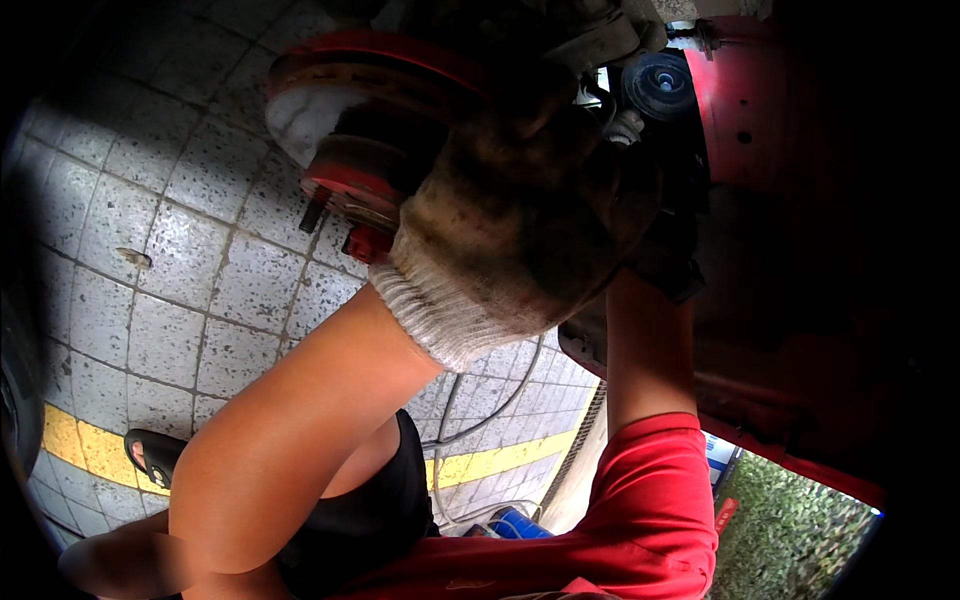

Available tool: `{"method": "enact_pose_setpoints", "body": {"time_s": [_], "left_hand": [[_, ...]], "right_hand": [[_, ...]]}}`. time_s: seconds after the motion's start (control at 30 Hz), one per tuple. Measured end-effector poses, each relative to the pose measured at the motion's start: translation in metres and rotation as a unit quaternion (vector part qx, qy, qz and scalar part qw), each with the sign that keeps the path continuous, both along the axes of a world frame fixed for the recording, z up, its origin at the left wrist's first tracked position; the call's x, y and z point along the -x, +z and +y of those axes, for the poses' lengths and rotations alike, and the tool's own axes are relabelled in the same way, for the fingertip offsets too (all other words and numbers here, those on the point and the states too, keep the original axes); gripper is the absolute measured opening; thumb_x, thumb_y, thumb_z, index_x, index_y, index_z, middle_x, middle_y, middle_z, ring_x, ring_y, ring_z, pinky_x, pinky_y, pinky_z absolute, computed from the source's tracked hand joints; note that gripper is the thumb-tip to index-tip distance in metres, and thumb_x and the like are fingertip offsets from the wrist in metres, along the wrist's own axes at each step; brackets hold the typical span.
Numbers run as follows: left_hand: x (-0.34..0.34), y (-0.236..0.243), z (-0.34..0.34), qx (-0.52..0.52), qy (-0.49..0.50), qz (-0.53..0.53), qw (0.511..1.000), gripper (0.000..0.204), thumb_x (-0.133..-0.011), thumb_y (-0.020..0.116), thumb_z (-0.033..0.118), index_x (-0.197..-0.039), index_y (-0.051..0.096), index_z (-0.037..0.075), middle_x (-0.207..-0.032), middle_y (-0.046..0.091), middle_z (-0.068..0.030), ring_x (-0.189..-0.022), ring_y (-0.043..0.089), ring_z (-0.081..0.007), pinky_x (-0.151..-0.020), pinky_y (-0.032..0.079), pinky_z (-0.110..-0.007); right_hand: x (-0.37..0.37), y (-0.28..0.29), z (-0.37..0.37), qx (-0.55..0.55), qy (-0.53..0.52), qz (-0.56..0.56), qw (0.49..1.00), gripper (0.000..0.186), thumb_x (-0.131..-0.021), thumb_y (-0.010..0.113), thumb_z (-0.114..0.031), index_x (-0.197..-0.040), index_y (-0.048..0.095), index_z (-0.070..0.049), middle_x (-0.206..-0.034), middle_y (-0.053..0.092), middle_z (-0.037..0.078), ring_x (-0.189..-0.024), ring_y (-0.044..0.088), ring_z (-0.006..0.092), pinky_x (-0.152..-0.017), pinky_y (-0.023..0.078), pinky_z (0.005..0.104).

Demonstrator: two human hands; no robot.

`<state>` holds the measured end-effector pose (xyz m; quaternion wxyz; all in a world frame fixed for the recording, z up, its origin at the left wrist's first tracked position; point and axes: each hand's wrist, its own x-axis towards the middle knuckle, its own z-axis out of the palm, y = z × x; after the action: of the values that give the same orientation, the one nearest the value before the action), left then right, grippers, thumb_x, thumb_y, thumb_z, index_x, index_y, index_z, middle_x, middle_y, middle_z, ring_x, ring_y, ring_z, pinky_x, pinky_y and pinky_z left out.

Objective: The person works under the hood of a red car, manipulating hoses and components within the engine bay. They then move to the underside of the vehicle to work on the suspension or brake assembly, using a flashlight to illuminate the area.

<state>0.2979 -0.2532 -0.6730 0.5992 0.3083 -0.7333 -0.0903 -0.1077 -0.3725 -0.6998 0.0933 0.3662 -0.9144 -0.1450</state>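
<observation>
My left hand (500, 225), in a grimy knitted work glove with a pale cuff, reaches up into a car's wheel well. Its back faces me, and its fingers are lost in deep shadow among the suspension parts. Close to its left is a brake disc (375, 50) with a reddish edge, and the wheel hub (355, 170) with a protruding stud (313, 212). Behind the glove, my right hand (660, 235) is raised into the same dark area. Only its wrist shows well; the fingers are hidden. Whatever either hand grips cannot be made out.
A round black rubber part (660, 85) sits up right, beside the red car body (745, 100). Speckled tiles (180, 235) with a yellow stripe (95, 445) cover the floor. A grey hose (490, 415) and a blue object (520, 522) lie lower down. A sandalled foot (150, 455) shows at left.
</observation>
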Motion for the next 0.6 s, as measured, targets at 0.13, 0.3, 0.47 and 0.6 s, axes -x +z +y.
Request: {"method": "enact_pose_setpoints", "body": {"time_s": [0.13, 0.3, 0.47, 0.6], "left_hand": [[0.012, -0.003, -0.004, 0.025, 0.045, 0.095, 0.994, 0.024, -0.073, 0.072, 0.022, -0.093, 0.073, 0.01, -0.08, 0.064, -0.0007, -0.089, 0.065, -0.0197, -0.106, 0.05, -0.041], [0.011, 0.0, -0.001, 0.018, 0.034, 0.087, 0.995, 0.021, -0.075, 0.071, 0.019, -0.091, 0.075, 0.007, -0.08, 0.065, -0.0018, -0.092, 0.066, -0.0218, -0.107, 0.051, -0.043], [0.014, -0.007, -0.005, 0.044, 0.059, 0.079, 0.994, 0.039, -0.071, 0.078, 0.029, -0.103, 0.074, 0.007, -0.085, 0.065, -0.0025, -0.094, 0.065, -0.0227, -0.105, 0.051, -0.044], [0.009, -0.004, -0.001, 0.021, 0.024, 0.058, 0.998, 0.065, -0.066, 0.086, 0.042, -0.12, 0.072, 0.009, -0.092, 0.065, -0.002, -0.097, 0.064, -0.023, -0.103, 0.05, -0.045]], "right_hand": [[-0.01, -0.009, -0.005, 0.005, 0.002, -0.016, 1.0, 0.093, -0.083, 0.077, -0.041, -0.153, 0.033, 0.002, -0.159, 0.041, 0.024, -0.145, 0.047, 0.0477, -0.115, 0.038, 0.0675], [-0.006, -0.003, -0.001, 0.006, -0.01, -0.012, 1.0, 0.095, -0.082, 0.077, -0.042, -0.153, 0.032, 0.003, -0.159, 0.04, 0.025, -0.145, 0.047, 0.0482, -0.115, 0.037, 0.0681], [-0.018, -0.012, -0.012, 0.018, 0.003, -0.029, 0.999, 0.097, -0.082, 0.078, -0.042, -0.153, 0.031, 0.003, -0.159, 0.04, 0.025, -0.145, 0.046, 0.0488, -0.115, 0.037, 0.0688], [0.002, 0.001, -0.004, 0.026, 0.001, -0.009, 1.0, 0.097, -0.082, 0.078, -0.043, -0.153, 0.03, 0.004, -0.159, 0.039, 0.025, -0.145, 0.046, 0.0497, -0.114, 0.036, 0.0722]]}}
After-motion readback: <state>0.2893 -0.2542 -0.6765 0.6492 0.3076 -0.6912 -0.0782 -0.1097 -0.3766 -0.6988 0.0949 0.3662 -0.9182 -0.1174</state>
